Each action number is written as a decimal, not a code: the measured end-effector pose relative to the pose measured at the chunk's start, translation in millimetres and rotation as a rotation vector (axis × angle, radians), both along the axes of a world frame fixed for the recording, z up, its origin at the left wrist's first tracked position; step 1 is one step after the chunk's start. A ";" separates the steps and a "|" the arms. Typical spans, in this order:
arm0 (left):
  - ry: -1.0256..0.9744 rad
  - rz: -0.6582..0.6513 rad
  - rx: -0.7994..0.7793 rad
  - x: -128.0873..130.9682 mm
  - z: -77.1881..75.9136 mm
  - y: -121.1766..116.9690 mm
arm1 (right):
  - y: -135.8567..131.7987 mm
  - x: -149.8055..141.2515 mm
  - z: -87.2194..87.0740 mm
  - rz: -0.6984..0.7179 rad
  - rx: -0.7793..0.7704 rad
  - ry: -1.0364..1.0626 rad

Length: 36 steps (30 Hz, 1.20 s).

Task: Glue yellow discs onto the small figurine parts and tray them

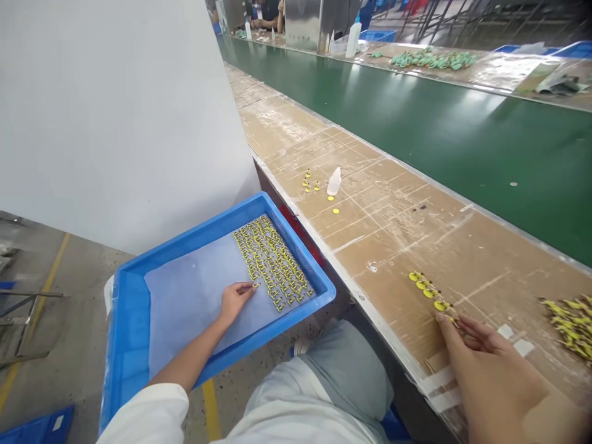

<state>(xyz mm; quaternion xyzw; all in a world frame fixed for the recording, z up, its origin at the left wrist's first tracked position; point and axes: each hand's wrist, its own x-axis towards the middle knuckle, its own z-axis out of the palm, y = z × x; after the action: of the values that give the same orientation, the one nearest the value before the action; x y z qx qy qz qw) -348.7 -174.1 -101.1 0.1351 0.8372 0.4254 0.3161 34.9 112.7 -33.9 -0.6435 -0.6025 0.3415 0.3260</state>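
Note:
My left hand (237, 302) reaches into a blue tray (217, 367), its fingertips pinched on a small yellow figure (256, 285). Rows of similar yellow figures (271, 259) stand beside it on the tray's pale liner sheet (194, 296). Over at the right, my right hand (485, 351) is closed at the near end of a short line of yellow discs with small dark-topped parts (428, 291) on the bench. Its thumb and fingers pinch a small figure (453, 317), partly hidden by the fingers.
A white squeeze bottle (333, 182) stands on the cardboard-covered bench (370, 246) near two yellow discs and several small figures (308, 182). More yellow pieces (571, 324) are heaped at the right. Beyond runs a green conveyor belt (416, 129). A large white panel (115, 111) rises behind the tray.

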 end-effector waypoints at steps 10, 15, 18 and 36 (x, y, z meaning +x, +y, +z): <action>0.085 0.008 0.006 0.9 -4.2 10.3 | -31.9 -25.7 25.5 -0.212 -0.043 0.186; 0.189 -0.003 0.105 15.1 28.4 11.3 | -80.3 -62.4 41.1 -0.071 -0.236 0.426; 0.230 -0.132 0.245 45.3 63.5 15.5 | -111.4 -97.3 47.7 0.177 -0.514 0.637; 0.432 -0.257 0.366 83.0 89.4 19.5 | -139.5 -159.6 37.5 0.499 -0.656 0.657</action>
<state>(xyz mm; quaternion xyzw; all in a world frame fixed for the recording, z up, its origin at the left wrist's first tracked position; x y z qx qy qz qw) -265.7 -154.6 -11.7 0.3818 0.7707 0.4869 0.1524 -124.6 -26.8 3.6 -0.4077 -0.4651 0.7630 0.1878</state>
